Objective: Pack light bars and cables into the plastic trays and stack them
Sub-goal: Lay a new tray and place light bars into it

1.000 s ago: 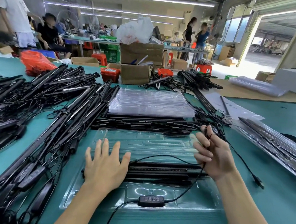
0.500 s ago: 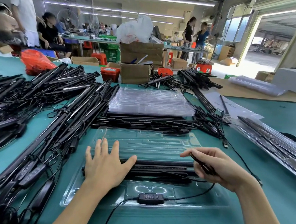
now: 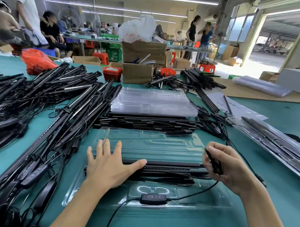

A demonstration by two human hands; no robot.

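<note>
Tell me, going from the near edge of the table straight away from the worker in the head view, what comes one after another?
Button controller on its cable → black light bars in the clear tray → loose row of black bars → stack of empty clear trays → cardboard box.

Left hand (image 3: 110,164) flat on light bars (image 3: 173,170); right hand (image 3: 230,168) pinching cable (image 3: 214,163)

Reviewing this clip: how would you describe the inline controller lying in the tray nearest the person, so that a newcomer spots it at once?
Start at the clear plastic tray on the green table, right in front of the person. Along its near edge, between the two forearms, lies the controller. It is a small black oblong with a row of four buttons and a cable leaving each end, unlike the long black light bars farther up the tray.
</note>
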